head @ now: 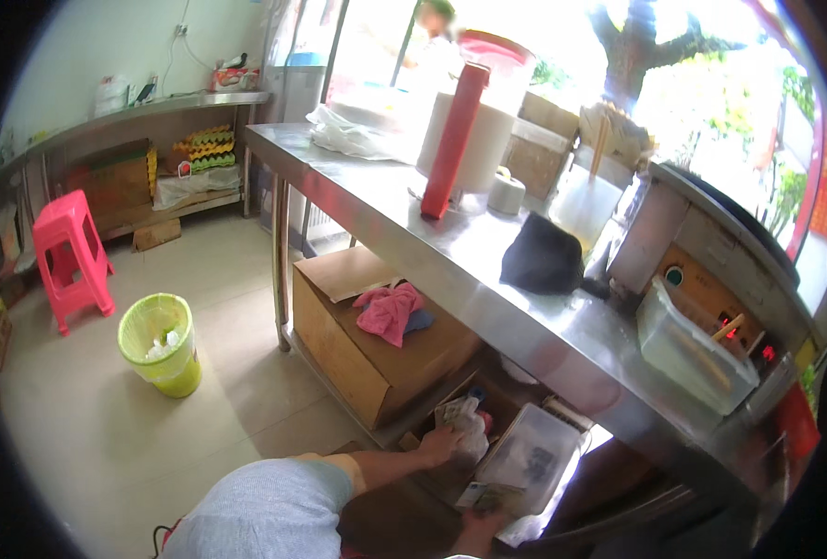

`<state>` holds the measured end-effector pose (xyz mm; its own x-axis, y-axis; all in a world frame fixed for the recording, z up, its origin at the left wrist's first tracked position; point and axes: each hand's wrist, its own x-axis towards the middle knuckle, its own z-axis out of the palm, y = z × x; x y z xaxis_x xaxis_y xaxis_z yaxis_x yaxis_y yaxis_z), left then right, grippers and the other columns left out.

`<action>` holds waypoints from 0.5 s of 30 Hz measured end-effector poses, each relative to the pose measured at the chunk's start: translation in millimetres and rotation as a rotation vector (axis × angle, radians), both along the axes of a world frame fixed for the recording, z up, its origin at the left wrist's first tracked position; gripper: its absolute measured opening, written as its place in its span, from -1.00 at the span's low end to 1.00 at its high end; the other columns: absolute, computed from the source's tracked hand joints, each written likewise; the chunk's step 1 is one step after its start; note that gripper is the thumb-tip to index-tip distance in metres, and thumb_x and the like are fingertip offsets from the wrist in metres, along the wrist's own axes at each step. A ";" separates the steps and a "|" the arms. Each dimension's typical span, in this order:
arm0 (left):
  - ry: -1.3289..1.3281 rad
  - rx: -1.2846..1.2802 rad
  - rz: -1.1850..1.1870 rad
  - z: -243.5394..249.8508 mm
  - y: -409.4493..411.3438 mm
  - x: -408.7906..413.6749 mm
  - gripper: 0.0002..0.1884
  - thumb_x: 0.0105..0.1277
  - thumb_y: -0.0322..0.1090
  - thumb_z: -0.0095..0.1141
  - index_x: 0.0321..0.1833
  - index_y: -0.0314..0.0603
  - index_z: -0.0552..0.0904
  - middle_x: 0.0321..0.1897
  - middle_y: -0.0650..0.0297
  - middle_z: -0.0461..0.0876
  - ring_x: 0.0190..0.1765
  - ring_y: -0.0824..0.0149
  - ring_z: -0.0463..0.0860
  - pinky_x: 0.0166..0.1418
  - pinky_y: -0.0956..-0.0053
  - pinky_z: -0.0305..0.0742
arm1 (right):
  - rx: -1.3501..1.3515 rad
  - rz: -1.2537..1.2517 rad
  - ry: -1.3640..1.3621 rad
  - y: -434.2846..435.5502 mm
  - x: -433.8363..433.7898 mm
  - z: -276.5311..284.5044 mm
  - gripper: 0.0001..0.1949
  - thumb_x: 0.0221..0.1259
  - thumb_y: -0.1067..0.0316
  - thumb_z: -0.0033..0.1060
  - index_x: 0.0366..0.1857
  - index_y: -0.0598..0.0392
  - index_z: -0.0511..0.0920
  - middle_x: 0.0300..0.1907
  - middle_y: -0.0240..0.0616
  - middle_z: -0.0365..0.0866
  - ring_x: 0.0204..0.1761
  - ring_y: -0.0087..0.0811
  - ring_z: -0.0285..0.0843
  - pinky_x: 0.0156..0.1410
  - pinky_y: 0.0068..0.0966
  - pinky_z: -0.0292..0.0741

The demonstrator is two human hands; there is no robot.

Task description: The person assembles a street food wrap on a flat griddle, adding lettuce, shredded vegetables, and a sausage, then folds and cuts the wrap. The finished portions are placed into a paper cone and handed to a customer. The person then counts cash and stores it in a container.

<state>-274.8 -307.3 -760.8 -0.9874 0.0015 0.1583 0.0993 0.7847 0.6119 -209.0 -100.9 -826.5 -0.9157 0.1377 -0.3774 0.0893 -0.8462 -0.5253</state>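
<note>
Under the steel table, my left hand is on a crumpled clear plastic bag in an open cardboard box. Its fingers are partly hidden, and I cannot tell how firmly they hold the bag. Lower right, my right hand grips a small flat item, perhaps paper or a packet, in front of a translucent plastic container with a lid. Dark things show faintly through that lid.
A large cardboard box bearing a pink cloth stands on the lower shelf. On the floor are a yellow-green bin and a pink stool. The tabletop holds a black cloth-like item and a clear tub. A person is outside.
</note>
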 end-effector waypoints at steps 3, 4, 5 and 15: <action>0.165 0.031 0.010 32.3 8.3 14.5 -0.72 0.14 -0.33 0.07 -0.07 -0.13 0.50 -0.11 0.01 0.48 0.01 -0.05 0.50 0.03 0.14 0.47 | 0.017 0.041 -0.003 10.5 -3.7 -13.6 -0.60 0.27 0.12 0.02 0.12 0.06 0.42 0.09 -0.15 0.50 0.11 -0.19 0.47 0.17 -0.14 0.49; 0.251 0.068 0.013 53.2 7.5 20.7 -0.74 0.13 -0.33 0.08 -0.10 -0.13 0.50 -0.13 0.01 0.48 0.00 -0.05 0.50 0.03 0.14 0.46 | 0.025 0.054 0.003 15.2 -2.8 -18.5 -0.60 0.27 0.12 0.03 0.12 0.05 0.43 0.08 -0.16 0.50 0.10 -0.20 0.48 0.16 -0.14 0.49; 0.302 0.126 0.028 59.6 8.6 20.0 -0.74 0.13 -0.33 0.10 -0.10 -0.14 0.50 -0.13 0.01 0.49 0.00 -0.05 0.50 0.03 0.15 0.46 | 0.036 0.071 0.018 22.8 -3.7 -21.9 -0.61 0.26 0.12 0.03 0.11 0.05 0.43 0.07 -0.16 0.51 0.10 -0.20 0.48 0.15 -0.14 0.50; 0.207 1.314 0.276 46.8 -31.0 -5.2 -0.54 0.13 -0.33 0.27 0.08 -0.27 0.45 -0.11 0.12 0.62 -0.08 0.25 0.59 -0.01 0.36 0.51 | 0.301 0.051 -0.105 13.6 34.1 44.3 -0.63 0.20 0.15 0.15 0.03 0.06 0.47 -0.01 -0.27 0.54 -0.01 -0.29 0.51 0.09 -0.29 0.52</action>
<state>-280.0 -338.3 -713.9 -0.8891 -0.4565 0.0337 0.2157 -0.3530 0.9104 -174.9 -87.3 -782.2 -0.8826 0.2125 -0.4194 0.1945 -0.6470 -0.7373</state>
